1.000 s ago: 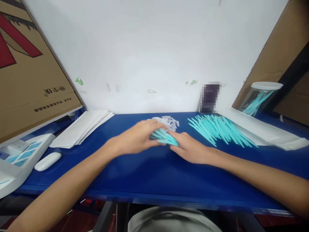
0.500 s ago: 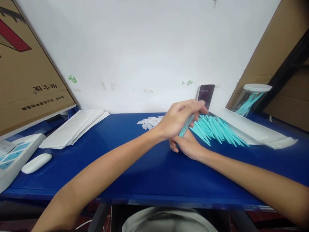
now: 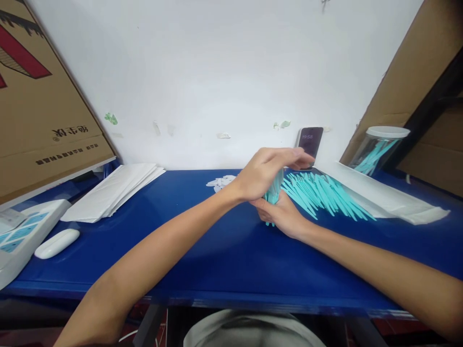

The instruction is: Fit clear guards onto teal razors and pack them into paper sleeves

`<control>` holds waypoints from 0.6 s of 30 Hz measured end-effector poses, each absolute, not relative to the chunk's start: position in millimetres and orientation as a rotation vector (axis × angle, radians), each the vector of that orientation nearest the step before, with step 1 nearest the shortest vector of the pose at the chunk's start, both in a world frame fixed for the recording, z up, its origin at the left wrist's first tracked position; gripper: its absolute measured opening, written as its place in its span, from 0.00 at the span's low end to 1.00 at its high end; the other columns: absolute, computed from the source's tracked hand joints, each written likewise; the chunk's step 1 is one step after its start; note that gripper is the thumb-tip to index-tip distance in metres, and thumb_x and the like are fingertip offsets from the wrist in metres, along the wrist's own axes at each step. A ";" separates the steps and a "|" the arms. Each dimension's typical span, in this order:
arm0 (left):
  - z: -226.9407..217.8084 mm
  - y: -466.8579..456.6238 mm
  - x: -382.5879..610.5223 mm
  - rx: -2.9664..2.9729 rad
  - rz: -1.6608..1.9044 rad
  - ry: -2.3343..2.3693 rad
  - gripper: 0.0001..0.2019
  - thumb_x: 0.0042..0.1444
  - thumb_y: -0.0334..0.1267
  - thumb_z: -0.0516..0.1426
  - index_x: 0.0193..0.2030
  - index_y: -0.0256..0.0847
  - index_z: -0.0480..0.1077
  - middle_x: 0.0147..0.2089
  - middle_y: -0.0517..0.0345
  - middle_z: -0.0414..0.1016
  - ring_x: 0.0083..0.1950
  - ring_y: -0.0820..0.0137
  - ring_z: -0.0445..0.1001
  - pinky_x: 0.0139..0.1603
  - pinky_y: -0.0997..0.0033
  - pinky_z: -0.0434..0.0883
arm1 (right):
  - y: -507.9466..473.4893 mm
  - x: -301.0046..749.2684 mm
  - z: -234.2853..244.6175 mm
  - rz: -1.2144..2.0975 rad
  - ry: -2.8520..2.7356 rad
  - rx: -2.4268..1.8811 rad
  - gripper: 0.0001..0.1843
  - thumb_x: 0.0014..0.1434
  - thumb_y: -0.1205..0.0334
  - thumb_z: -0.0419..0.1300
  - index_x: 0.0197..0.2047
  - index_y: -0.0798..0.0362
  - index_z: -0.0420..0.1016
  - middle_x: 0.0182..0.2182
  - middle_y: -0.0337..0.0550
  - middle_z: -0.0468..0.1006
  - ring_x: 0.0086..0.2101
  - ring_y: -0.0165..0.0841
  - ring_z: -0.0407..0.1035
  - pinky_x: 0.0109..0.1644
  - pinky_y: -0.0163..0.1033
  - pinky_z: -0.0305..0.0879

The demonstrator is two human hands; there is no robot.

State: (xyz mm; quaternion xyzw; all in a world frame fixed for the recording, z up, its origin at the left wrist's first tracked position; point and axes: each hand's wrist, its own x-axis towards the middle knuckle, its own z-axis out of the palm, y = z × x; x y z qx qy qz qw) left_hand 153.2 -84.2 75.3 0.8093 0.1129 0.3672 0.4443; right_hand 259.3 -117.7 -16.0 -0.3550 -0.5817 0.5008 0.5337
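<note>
My right hand (image 3: pixel 280 212) is wrapped round a bundle of thin teal sticks (image 3: pixel 274 193), held upright just over the table. Their lower tips poke out below the fingers. Over the top end of the bundle lies my left hand (image 3: pixel 262 173), its fingers stretched out and slightly blurred, the palm against the sticks. Just right of both hands, a loose pile of teal sticks (image 3: pixel 325 193) is spread on the blue table (image 3: pixel 213 250). Partly behind my left wrist sits a small heap of white pieces (image 3: pixel 220 183).
A phone (image 3: pixel 310 144) leans on the wall. At right are a lidded clear jar (image 3: pixel 376 152) with teal sticks and a white sleeve (image 3: pixel 390 195). White envelopes (image 3: pixel 112 193), a white oval case (image 3: pixel 57 243), a white power strip (image 3: pixel 32 231) and a cardboard box (image 3: pixel 54 111) are at left.
The bundle has gone from tilted to more upright. My left hand has flattened, fingers straighter, over its top, and the lower tips now show beneath my right hand.
</note>
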 end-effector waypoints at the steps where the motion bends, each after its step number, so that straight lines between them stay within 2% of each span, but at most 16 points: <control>1: 78.5 -85.5 150.3 2.122 0.861 0.273 0.18 0.69 0.47 0.52 0.37 0.39 0.79 0.44 0.52 0.81 0.50 0.65 0.78 0.54 0.65 0.73 | -117.7 260.2 -16.1 1.161 -1.398 -0.876 0.24 0.48 0.50 0.73 0.20 0.50 0.62 0.13 0.28 0.58 0.16 0.24 0.52 0.20 0.35 0.49; 4: 83.4 -88.2 142.8 2.438 0.661 0.289 0.19 0.66 0.53 0.56 0.35 0.40 0.80 0.44 0.51 0.81 0.47 0.63 0.79 0.51 0.65 0.73 | -116.5 263.9 -19.9 1.061 -1.506 -0.991 0.23 0.50 0.50 0.69 0.17 0.50 0.63 0.14 0.35 0.64 0.20 0.30 0.61 0.25 0.38 0.57; 7: 86.4 -92.4 138.5 2.573 0.562 0.367 0.20 0.64 0.56 0.58 0.42 0.41 0.81 0.50 0.50 0.81 0.51 0.58 0.78 0.53 0.62 0.72 | -114.8 266.0 -25.2 1.083 -1.534 -1.014 0.22 0.52 0.50 0.66 0.16 0.49 0.63 0.15 0.37 0.65 0.23 0.33 0.65 0.30 0.41 0.63; 9: 91.1 -94.8 137.6 2.600 0.577 0.397 0.21 0.62 0.57 0.59 0.47 0.43 0.80 0.54 0.51 0.80 0.56 0.56 0.76 0.55 0.61 0.70 | -114.5 265.8 -27.2 1.144 -1.490 -1.004 0.23 0.52 0.48 0.67 0.17 0.49 0.62 0.14 0.34 0.62 0.20 0.30 0.60 0.26 0.39 0.59; 11: 98.4 -90.9 135.6 2.602 0.726 0.380 0.19 0.63 0.56 0.58 0.48 0.44 0.79 0.53 0.52 0.80 0.57 0.58 0.75 0.55 0.63 0.70 | -115.3 265.4 -27.5 1.230 -1.435 -0.969 0.24 0.52 0.47 0.69 0.20 0.49 0.61 0.14 0.30 0.57 0.17 0.26 0.52 0.22 0.37 0.48; 13: 106.3 -75.5 126.1 2.577 1.036 0.420 0.18 0.68 0.53 0.54 0.44 0.43 0.78 0.47 0.52 0.80 0.53 0.63 0.75 0.51 0.66 0.69 | -116.7 265.9 -26.7 1.303 -1.404 -0.902 0.25 0.53 0.47 0.70 0.22 0.49 0.60 0.14 0.27 0.53 0.17 0.24 0.47 0.21 0.36 0.42; 14: 109.0 -63.2 116.0 2.559 1.223 0.505 0.19 0.69 0.52 0.51 0.40 0.41 0.77 0.42 0.52 0.79 0.49 0.65 0.75 0.49 0.66 0.69 | -117.4 266.4 -26.3 1.323 -1.407 -0.871 0.25 0.55 0.47 0.70 0.23 0.49 0.60 0.14 0.27 0.53 0.17 0.24 0.47 0.22 0.36 0.42; 16: 109.2 -33.1 82.0 2.536 1.549 0.830 0.23 0.71 0.51 0.48 0.29 0.40 0.71 0.30 0.54 0.73 0.40 0.67 0.73 0.45 0.66 0.67 | -117.9 267.9 -25.5 1.320 -1.432 -0.837 0.25 0.57 0.48 0.69 0.23 0.49 0.60 0.15 0.28 0.55 0.18 0.25 0.50 0.23 0.37 0.47; 18: 100.3 -4.0 30.7 2.528 1.670 1.257 0.24 0.69 0.49 0.49 0.23 0.40 0.64 0.23 0.57 0.63 0.34 0.67 0.69 0.42 0.65 0.65 | -117.4 269.2 -25.1 1.291 -1.455 -0.818 0.24 0.59 0.49 0.68 0.22 0.49 0.60 0.16 0.29 0.57 0.19 0.26 0.54 0.26 0.38 0.52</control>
